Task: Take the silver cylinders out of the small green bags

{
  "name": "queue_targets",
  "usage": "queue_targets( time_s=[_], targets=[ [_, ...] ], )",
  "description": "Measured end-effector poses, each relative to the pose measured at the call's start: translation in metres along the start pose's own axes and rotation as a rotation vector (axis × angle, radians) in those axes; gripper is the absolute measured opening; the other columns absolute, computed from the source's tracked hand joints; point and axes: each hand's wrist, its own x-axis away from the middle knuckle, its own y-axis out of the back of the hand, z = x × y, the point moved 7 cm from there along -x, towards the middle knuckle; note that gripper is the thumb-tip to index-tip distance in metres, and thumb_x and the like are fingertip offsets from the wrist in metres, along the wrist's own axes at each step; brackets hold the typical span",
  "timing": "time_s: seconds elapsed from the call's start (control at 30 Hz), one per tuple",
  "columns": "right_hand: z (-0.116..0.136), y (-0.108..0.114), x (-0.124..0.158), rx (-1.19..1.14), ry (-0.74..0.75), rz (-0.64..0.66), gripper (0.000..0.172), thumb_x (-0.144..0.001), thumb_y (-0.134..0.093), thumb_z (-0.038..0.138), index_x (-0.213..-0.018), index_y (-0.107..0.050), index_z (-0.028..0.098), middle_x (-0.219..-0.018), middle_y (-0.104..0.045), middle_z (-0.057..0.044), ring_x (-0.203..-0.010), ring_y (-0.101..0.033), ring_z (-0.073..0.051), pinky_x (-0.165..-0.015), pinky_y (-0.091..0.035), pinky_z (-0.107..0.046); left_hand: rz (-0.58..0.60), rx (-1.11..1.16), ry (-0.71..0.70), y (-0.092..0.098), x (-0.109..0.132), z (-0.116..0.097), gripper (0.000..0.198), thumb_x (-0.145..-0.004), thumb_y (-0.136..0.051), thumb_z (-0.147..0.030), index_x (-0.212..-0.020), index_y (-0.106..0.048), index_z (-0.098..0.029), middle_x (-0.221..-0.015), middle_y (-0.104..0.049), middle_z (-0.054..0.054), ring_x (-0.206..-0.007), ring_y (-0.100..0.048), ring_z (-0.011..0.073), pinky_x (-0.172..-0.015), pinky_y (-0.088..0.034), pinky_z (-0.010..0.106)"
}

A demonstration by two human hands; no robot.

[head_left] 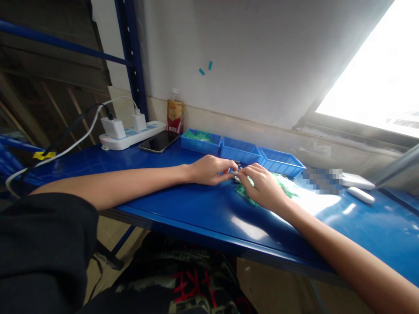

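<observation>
My left hand [214, 169] reaches in from the left above the blue table, its thumb and index finger pinched at a small pale grey piece [235, 173]. From the other side my right hand [260, 183] closes its fingertips on that same piece, so the two hands almost meet. What kind of piece it is, I cannot make out. Small dark parts [237, 163] lie just behind the fingertips, partly hidden by them. Under and beside my right hand are green plastic packets [246, 194], partly covered by the palm.
Three blue bins line the wall: a left bin [214, 147] with green packets, a middle bin [240, 150] and a right bin [282, 162]. A drink bottle [175, 112], a phone [159, 142] and a power strip [131, 138] stand left. White objects [360, 195] lie right.
</observation>
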Motion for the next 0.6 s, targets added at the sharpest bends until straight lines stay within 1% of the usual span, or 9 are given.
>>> queue_targets(
  time_s=[0.13, 0.23, 0.43, 0.5, 0.6],
  targets=[
    [-0.0015, 0.0015, 0.0007, -0.039, -0.032, -0.025, 0.019, -0.090, -0.052, 0.038, -0.092, -0.061, 0.021, -0.081, -0.067, -0.005, -0.082, -0.060, -0.021, -0.076, -0.047, -0.035, 0.005, -0.024, -0.024, 0.0009, 0.0000, -0.0018, 0.027, -0.094, -0.043, -0.035, -0.106, -0.061, -0.018, -0.082, -0.068, 0.002, -0.068, -0.062, 0.0123, -0.064, -0.041, 0.021],
    [-0.0011, 0.0019, 0.0011, -0.039, -0.034, -0.021, 0.021, -0.087, -0.058, 0.038, -0.098, -0.059, 0.021, -0.083, -0.066, -0.004, -0.082, -0.059, -0.021, -0.076, -0.047, -0.035, 0.012, -0.034, -0.029, 0.0010, 0.0000, -0.0017, 0.027, -0.095, -0.042, -0.034, -0.107, -0.061, -0.018, -0.083, -0.068, 0.002, -0.069, -0.062, 0.0127, -0.064, -0.040, 0.021],
    [0.0001, 0.0023, 0.0011, -0.019, -0.010, -0.029, 0.015, -0.090, -0.052, 0.033, -0.090, -0.060, 0.021, -0.082, -0.065, -0.005, -0.082, -0.059, -0.021, -0.076, -0.048, -0.034, 0.034, -0.057, -0.016, -0.0003, -0.0004, -0.0007, 0.029, -0.096, -0.039, -0.037, -0.102, -0.061, -0.018, -0.077, -0.067, 0.002, -0.067, -0.062, 0.0134, -0.062, -0.039, 0.021],
    [0.0000, 0.0020, 0.0009, -0.016, -0.009, -0.031, 0.015, -0.091, -0.050, 0.032, -0.089, -0.061, 0.021, -0.082, -0.066, -0.005, -0.083, -0.060, -0.021, -0.076, -0.048, -0.035, 0.028, -0.047, 0.005, -0.0005, -0.0003, 0.0007, 0.029, -0.095, -0.041, -0.039, -0.106, -0.058, -0.018, -0.075, -0.066, 0.001, -0.065, -0.062, 0.0132, -0.061, -0.039, 0.020],
    [0.0000, 0.0015, 0.0003, -0.009, -0.013, -0.021, 0.021, -0.094, -0.046, 0.031, -0.087, -0.062, 0.020, -0.081, -0.066, -0.007, -0.084, -0.060, -0.022, -0.078, -0.048, -0.035, 0.002, -0.023, 0.013, 0.0001, 0.0000, 0.0013, 0.032, -0.092, -0.046, -0.042, -0.112, -0.053, -0.018, -0.074, -0.065, -0.001, -0.062, -0.061, 0.0120, -0.058, -0.039, 0.019]
  ],
)
